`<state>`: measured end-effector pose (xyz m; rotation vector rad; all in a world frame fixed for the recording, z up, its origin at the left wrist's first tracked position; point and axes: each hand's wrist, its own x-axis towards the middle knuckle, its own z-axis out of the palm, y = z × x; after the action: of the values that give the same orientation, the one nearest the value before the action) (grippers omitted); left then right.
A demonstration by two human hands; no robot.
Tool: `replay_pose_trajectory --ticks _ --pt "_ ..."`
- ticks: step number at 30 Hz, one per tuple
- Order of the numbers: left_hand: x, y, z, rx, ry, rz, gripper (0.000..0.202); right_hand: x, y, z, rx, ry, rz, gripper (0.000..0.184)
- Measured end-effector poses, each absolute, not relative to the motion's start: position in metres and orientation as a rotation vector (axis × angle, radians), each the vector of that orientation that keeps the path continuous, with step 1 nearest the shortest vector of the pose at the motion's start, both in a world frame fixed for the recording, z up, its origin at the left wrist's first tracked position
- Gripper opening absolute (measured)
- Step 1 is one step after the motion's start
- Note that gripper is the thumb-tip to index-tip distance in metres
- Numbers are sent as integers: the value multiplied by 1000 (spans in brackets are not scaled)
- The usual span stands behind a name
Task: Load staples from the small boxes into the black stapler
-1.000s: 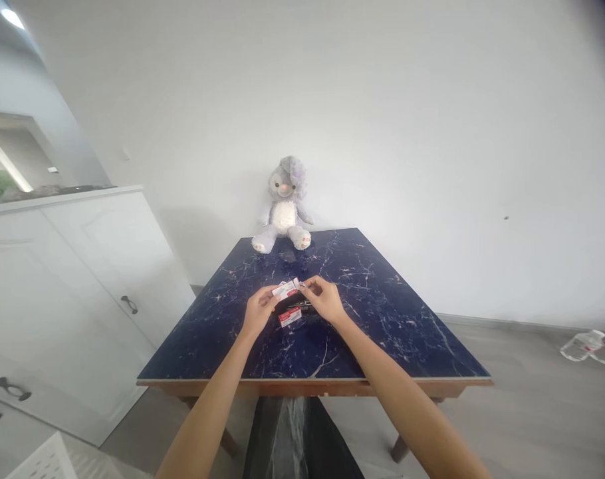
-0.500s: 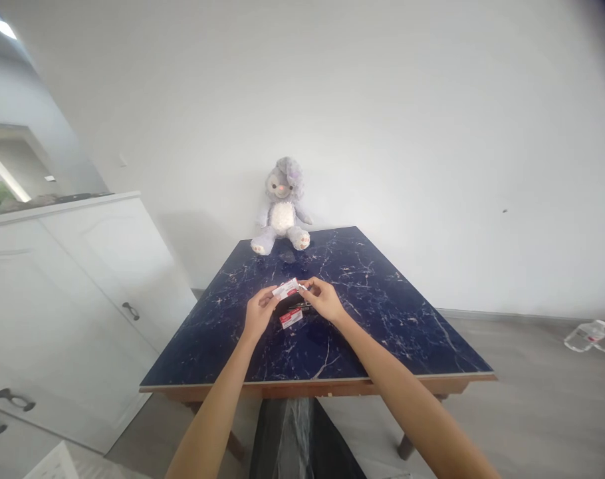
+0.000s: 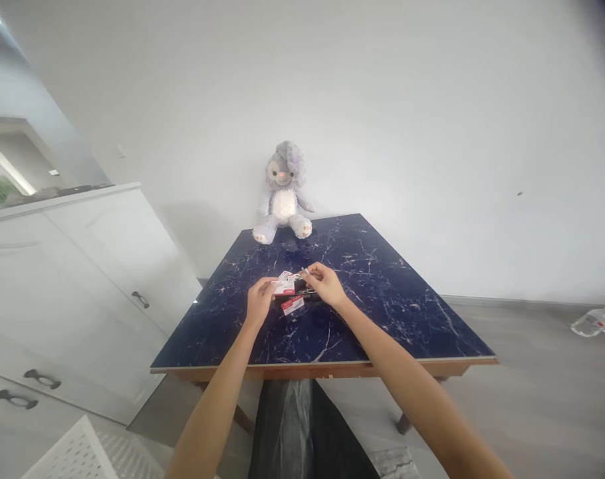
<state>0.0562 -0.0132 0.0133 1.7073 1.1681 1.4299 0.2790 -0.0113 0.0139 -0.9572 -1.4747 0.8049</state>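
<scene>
Box in left hand, pale bit in right hand, plush toy beyond second box

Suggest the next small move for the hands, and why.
I'd probably have the right hand set the small pale item it seems to pinch on the tabletop to its right: the left hand holds a red-and-white box and another box lies close by, so space there looks tight.
</scene>
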Motion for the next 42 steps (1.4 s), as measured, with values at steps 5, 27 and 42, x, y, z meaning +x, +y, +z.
replay_pose_trajectory --ticks 5,27,42 --pt "55 -21 15 1925 1238 1406 18 297 1 10 -1214 -1323 715 27" --pt "52 -17 14 2395 1308 1388 30 314 -5 17 -1327 -1784 633 27" --pt "52 -15 14 2354 1372 1440 31 320 -2 12 -1306 -1937 799 29"
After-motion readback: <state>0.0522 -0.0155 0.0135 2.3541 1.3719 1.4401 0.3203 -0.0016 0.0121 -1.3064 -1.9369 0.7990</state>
